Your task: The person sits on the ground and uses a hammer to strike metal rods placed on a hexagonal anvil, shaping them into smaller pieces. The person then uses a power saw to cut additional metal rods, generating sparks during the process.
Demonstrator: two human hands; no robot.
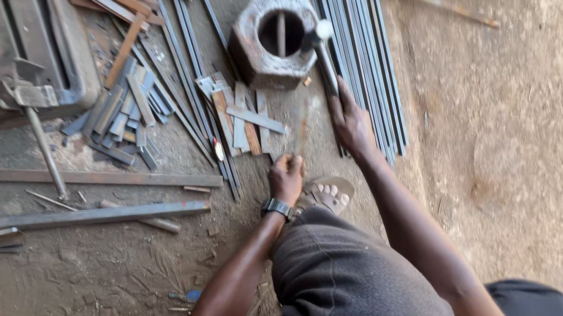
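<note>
Hammer in our right hand, fingers closing round its handle, is hanging above the hollow hexagonal steel block; our left hand is pinching a thin rod near it on the ground. We are judging that short, square blows suit best, amid flat, dull-grey steel strips lying on dusty earth.
</note>
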